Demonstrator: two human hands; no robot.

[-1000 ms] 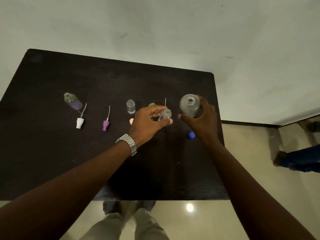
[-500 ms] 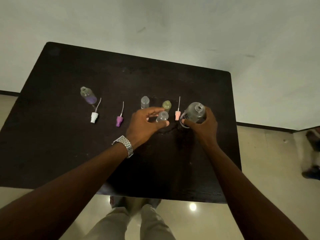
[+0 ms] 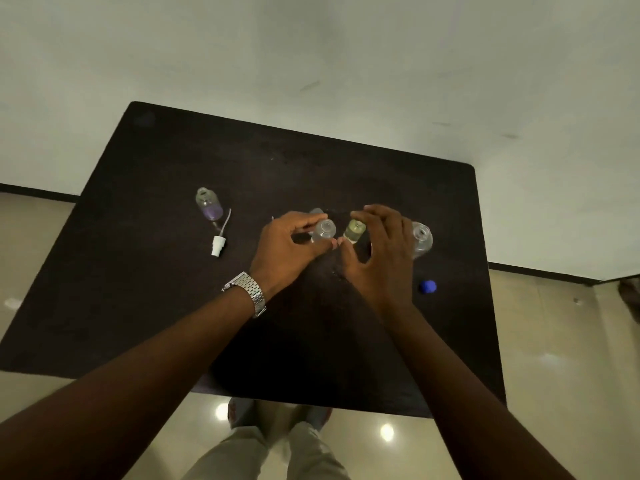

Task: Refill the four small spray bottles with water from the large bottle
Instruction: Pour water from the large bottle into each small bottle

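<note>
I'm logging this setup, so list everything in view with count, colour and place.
table: one, dark, by the wall
purple-tinted bottle: one, far left, uncapped
white spray cap: one, lying beside it
clear bottle: one, in left hand
second clear bottle: one, mostly hidden behind it
yellow-green bottle: one, centre
large bottle: one, clear, right, open
blue cap: one, near right edge
wristwatch: one, silver, left wrist
left hand: grips clear bottle
right hand: fingers round yellow-green bottle

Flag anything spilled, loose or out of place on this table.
No clear spill. The white spray head lies loose on the table beside the open purple-tinted bottle, and the blue cap lies apart from the uncapped large bottle. Expected mid-refill.
</note>
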